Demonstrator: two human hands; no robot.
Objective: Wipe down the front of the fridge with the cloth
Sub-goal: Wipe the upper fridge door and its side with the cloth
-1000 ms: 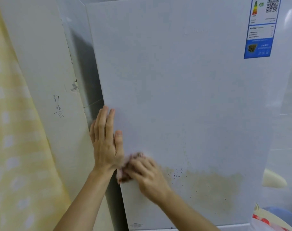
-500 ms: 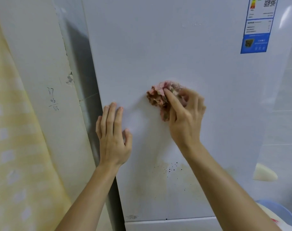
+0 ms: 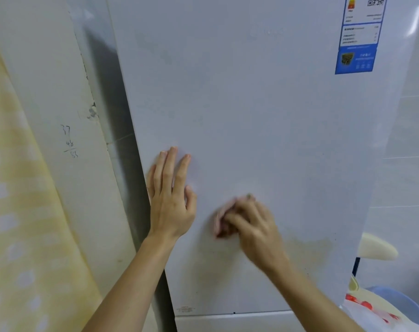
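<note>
The white fridge door [image 3: 251, 104] fills most of the head view. Flat against its left edge lies my left hand [image 3: 171, 200], fingers straight and pointing up. My right hand [image 3: 254, 226] grips a bunched pinkish cloth [image 3: 224, 221] and presses it to the door just right of the left hand. Motion blurs the right hand and the cloth. A yellowish stain [image 3: 309, 250] spreads over the door to the right of the right hand, low down.
A blue energy label [image 3: 358, 44] is stuck at the door's top right. A cream wall with pencilled numbers [image 3: 69, 142] and a yellow curtain [image 3: 14, 212] stand on the left. A blue basin [image 3: 404, 305] sits at the bottom right, beside a tiled wall.
My right hand swept the cloth up from the lower left to the middle of the door, then back down to beside the left hand. The left hand stayed flat on the door's edge.
</note>
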